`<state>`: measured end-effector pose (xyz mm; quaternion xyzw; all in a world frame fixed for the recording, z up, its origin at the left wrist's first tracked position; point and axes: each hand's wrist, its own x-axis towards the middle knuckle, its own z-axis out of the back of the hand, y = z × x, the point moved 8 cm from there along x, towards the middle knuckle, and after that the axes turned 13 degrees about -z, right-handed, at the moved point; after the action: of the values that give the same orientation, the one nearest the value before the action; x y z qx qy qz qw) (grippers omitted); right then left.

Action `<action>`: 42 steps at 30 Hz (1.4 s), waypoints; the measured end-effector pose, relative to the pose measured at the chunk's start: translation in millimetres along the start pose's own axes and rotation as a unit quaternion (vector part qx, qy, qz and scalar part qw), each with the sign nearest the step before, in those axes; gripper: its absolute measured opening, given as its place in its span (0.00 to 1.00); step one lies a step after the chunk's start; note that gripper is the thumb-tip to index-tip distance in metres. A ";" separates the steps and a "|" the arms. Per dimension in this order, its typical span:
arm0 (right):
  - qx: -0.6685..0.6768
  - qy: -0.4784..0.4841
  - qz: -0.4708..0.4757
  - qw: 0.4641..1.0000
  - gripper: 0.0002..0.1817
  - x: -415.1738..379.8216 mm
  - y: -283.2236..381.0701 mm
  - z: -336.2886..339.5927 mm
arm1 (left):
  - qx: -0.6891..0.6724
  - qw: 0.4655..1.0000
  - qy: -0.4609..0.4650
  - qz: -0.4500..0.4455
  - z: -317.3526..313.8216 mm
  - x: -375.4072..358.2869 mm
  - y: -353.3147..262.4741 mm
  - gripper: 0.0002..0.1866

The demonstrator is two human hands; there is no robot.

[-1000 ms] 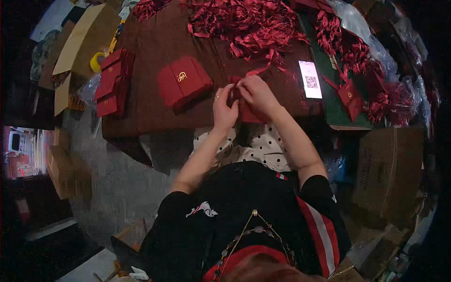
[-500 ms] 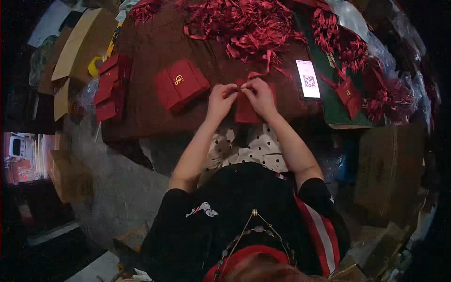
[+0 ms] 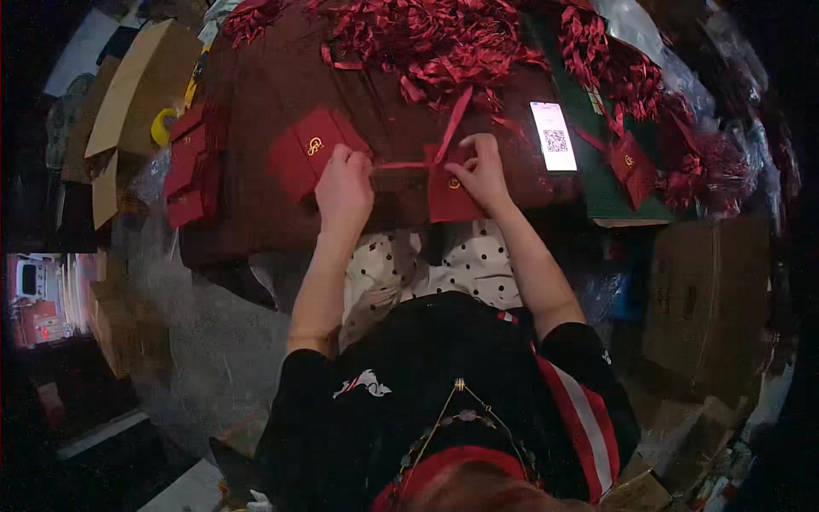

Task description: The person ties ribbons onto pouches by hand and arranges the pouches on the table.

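Note:
A small red pouch (image 3: 454, 201) with a gold emblem lies near the table's front edge. A thin red ribbon (image 3: 399, 165) stretches taut from its top to my left hand (image 3: 346, 189), whose fingers are closed on the ribbon's end. My right hand (image 3: 483, 177) is at the pouch's upper right, thumb on the pouch and index finger curled above it; part of the grip is hidden. Another length of ribbon (image 3: 456, 121) runs from the pouch's top toward the heap behind. Just beyond my left hand lies a stack of red pouches (image 3: 317, 147) with a gold emblem on top.
A large heap of red ribboned pieces (image 3: 435, 43) covers the back of the table. At the right are a phone showing a QR code (image 3: 555, 139) and a red pouch (image 3: 632, 171) on a green board (image 3: 627, 211). More red pouches (image 3: 194, 166) sit left, beside a cardboard box (image 3: 136, 85).
My left hand has moved left and toward me, drawing the ribbon out straight. My right hand has shifted slightly right, uncovering the pouch's emblem. Another ribbon length now stands toward the heap.

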<state>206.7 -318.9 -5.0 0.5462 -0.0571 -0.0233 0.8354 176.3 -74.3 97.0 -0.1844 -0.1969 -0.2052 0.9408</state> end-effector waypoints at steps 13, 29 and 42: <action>-0.128 -0.092 0.007 0.988 0.17 62.9 17.2 28.2 | -0.070 0.997 0.038 -0.021 -86.9 -55.0 -77.1 0.31; 0.020 -0.161 0.052 0.985 0.12 61.9 44.1 58.2 | -0.144 0.983 0.042 0.101 -82.3 -49.6 -31.8 0.28; -0.195 0.046 0.178 0.963 0.09 -54.3 65.3 -20.1 | -0.170 0.972 -0.006 0.161 -78.1 -51.6 -28.3 0.24</action>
<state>153.7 -268.9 43.0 0.3544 -0.1093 0.1407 0.9180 143.1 -115.5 14.8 -0.3720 -0.1321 -0.0806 0.9152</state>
